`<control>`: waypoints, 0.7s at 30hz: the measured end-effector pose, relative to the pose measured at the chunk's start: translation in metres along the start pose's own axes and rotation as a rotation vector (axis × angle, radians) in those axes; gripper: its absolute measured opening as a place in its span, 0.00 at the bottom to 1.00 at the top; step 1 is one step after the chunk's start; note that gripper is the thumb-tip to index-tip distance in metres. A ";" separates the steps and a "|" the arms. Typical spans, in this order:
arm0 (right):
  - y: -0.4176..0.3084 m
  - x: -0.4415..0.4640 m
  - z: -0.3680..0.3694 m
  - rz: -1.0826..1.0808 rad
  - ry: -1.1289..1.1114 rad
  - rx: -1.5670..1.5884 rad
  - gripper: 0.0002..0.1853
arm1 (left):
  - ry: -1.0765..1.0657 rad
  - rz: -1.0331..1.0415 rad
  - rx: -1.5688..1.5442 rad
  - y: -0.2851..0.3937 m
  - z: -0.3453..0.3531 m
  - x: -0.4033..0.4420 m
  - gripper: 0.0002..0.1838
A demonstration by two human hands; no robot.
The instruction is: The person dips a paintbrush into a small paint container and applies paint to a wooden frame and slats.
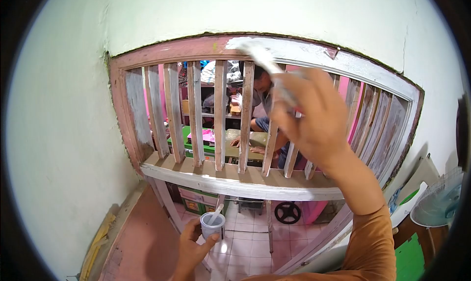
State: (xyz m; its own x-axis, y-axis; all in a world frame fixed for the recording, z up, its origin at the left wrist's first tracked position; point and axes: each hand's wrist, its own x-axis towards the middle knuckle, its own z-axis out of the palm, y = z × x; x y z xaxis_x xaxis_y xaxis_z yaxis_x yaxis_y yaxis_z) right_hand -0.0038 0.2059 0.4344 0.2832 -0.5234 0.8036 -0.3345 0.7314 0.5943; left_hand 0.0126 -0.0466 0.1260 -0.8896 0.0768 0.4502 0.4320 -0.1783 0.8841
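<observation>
My right hand (316,116) is raised, its fingers closed around a paintbrush (265,60) blurred by motion. The bristle end meets the top rail of the slatted wooden frame, where white paint (299,49) on the right borders the older pink paint (169,52) on the left. Lower down, my left hand (192,246) grips a small plastic cup (212,230) by its side. A pale stick (216,213) leans inside the cup. The cup's contents are hard to make out.
Upright wooden slats (220,114) fill the opening above a white-edged sill (235,187). Behind them a person (265,99) leans over a table. To the right stands a fan (435,207); yellowish wood strips (98,241) lie at lower left. Pale walls (59,124) surround the frame.
</observation>
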 end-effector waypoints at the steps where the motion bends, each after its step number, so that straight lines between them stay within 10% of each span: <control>1: -0.002 0.004 0.007 0.003 0.000 -0.001 0.18 | -0.002 0.020 -0.017 0.001 0.003 0.000 0.31; 21: 0.011 0.023 0.014 -0.075 -0.191 0.131 0.18 | -0.003 0.038 -0.009 -0.001 0.005 -0.007 0.33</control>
State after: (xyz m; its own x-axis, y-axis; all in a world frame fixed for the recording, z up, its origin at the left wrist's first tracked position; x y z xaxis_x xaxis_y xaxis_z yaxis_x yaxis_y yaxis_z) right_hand -0.0134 0.1955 0.4596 0.1405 -0.6562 0.7414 -0.4363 0.6311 0.6413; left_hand 0.0195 -0.0420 0.1224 -0.8722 0.0731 0.4836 0.4639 -0.1895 0.8654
